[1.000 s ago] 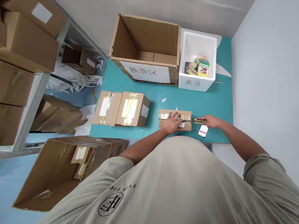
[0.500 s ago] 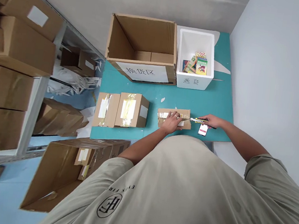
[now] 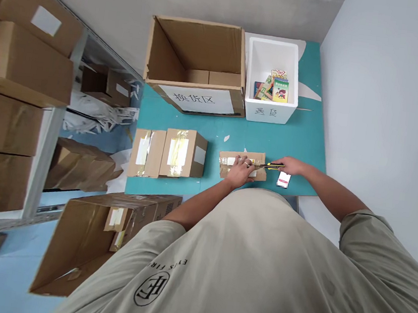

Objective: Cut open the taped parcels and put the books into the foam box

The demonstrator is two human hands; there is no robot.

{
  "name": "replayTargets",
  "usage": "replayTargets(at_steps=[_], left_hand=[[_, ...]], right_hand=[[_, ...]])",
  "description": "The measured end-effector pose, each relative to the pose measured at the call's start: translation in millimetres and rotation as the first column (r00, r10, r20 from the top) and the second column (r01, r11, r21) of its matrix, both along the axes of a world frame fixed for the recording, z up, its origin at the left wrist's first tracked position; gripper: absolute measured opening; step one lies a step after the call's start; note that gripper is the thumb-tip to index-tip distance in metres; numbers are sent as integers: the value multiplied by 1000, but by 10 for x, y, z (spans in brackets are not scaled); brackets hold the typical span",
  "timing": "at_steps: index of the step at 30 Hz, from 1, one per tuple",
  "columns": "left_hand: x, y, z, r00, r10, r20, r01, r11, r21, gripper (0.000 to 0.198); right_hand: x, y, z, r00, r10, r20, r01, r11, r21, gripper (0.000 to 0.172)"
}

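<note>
Left to right. Well left of the left hand: grey steel shelving (image 3: 42,166) stacked with brown cardboard cartons (image 3: 7,121). Below and left of that hand, on the floor: an open brown cardboard carton (image 3: 79,247). Just left of it, on a flat teal board (image 3: 302,137): two taped brown cartons (image 3: 182,156). Beyond it: an open brown carton with a white paper label (image 3: 197,48), then a white foam box (image 3: 267,113) holding colourful booklets (image 3: 274,88).

Left hand (image 3: 238,173): open, lying flat on a small taped brown parcel (image 3: 260,158), holding nothing. The parcel sits directly under it on the board. Right hand (image 3: 287,166): closed around a yellow-and-black utility knife (image 3: 274,166), blade aimed left, tip at or just over the parcel's tape; contact can't be confirmed. White smartphone (image 3: 283,180) lies just below the right hand.

Main risk: blade points toward the left fingers, so a slip on the tape could cut them. Parcel could also skid on the smooth board under uneven pressure.
</note>
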State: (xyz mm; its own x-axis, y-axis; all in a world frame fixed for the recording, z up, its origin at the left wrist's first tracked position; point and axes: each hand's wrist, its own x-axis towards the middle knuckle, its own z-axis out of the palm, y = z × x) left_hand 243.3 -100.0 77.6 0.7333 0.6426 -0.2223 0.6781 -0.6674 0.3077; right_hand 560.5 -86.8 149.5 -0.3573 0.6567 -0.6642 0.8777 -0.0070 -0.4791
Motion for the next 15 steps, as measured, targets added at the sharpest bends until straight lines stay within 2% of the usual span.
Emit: replayTargets(at_steps=[4, 7, 10, 15], left_hand=[[-3, 0, -26, 999, 24, 26, -24, 999, -30, 52], [-6, 14, -46, 998, 38, 47, -35, 998, -48, 52], [-6, 24, -52, 998, 29, 47, -27, 999, -44, 51], [-32, 75, -28, 1000, -6, 21, 6, 1000, -11, 27]], right_hand=[[55, 5, 30, 1000, -8, 4, 8, 998, -66, 62], [159, -19, 78, 998, -57, -19, 54, 986, -156, 66], [185, -41, 76, 995, -98, -35, 90, 978, -190, 69], [-50, -94, -78, 997, -36, -71, 19, 975, -223, 68]])
